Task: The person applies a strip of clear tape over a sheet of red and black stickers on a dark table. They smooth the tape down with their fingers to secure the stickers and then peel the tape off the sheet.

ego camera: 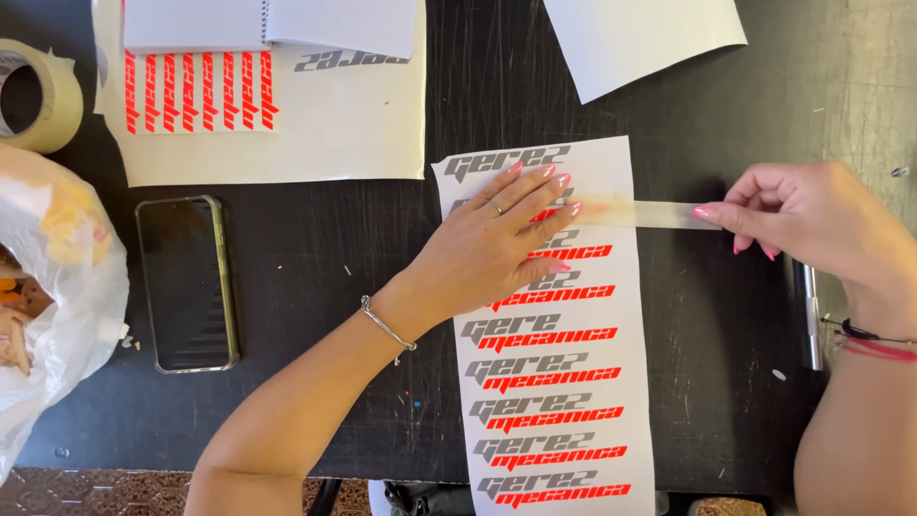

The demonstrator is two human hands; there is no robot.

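Far left of the black counter (315, 315): we note a roll of beige masking tape (36, 96) at the edge, and below it a crinkled plastic bag (57, 277) with food inside, contents unclear. Just right of the bag a dark smartphone (186, 282) lies face up. Above it sits a white decal sheet (287, 124) with small orange lettering in a row, an open spiral notebook (272, 24) overlapping its top edge.

Centre: a long white sticker sheet (564, 382) printed with repeated grey and orange logos runs down to the near edge of the counter. Our left hand (497, 244) lies flat on its upper part, fingers spread and extended, pressing one end of a translucent tape strip (650, 214) onto the sheet. A thin bracelet (387, 325) circles that wrist.

The strip stretches taut rightward, past the sheet's edge. Our right hand (812, 220) pinches its far end between thumb and fingertips. A blank white sheet (640, 38) lies at upper right. A slim metal tool (810, 315) rests beside the right wrist.
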